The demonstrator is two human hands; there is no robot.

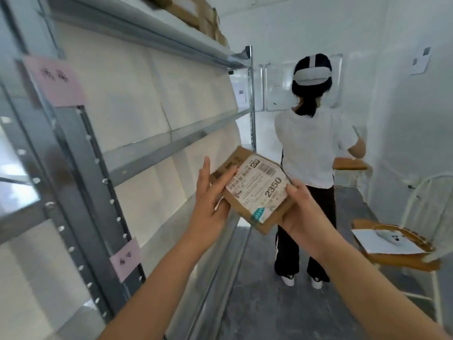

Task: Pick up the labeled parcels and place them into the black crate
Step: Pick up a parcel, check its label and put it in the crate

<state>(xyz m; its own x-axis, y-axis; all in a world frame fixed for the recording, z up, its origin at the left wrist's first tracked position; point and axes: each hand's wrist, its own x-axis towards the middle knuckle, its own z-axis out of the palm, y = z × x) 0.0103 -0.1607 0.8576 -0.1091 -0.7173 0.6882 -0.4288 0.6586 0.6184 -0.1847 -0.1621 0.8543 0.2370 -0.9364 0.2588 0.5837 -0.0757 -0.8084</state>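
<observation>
Centrally in the head view, a person holds a small, flat cardboard parcel in both hands in front of the body, in a narrow aisle beside grey metal shelving. The left hand holds the parcel's left edge, with the thumb laid across the top face and at least one finger pointing straight up past the edge. The right hand grips the right corner, thumb on top and fingers hidden underneath. A white shipping label, printed with a barcode and the number 2350, covers most of the upturned face, and the parcel is tilted. It looks light, since both hands carry it without visible strain, and fairly stiff, though the corners appear creased and worn, so the cardboard may give under a hard squeeze. Its paper surfaces should not be slippery. Holding it by opposite edges, as now, seems the safest hold, and one hand would probably be enough. The black crate is not in view. Ahead, another person stands facing away, and a chair on the right carries papers.
</observation>
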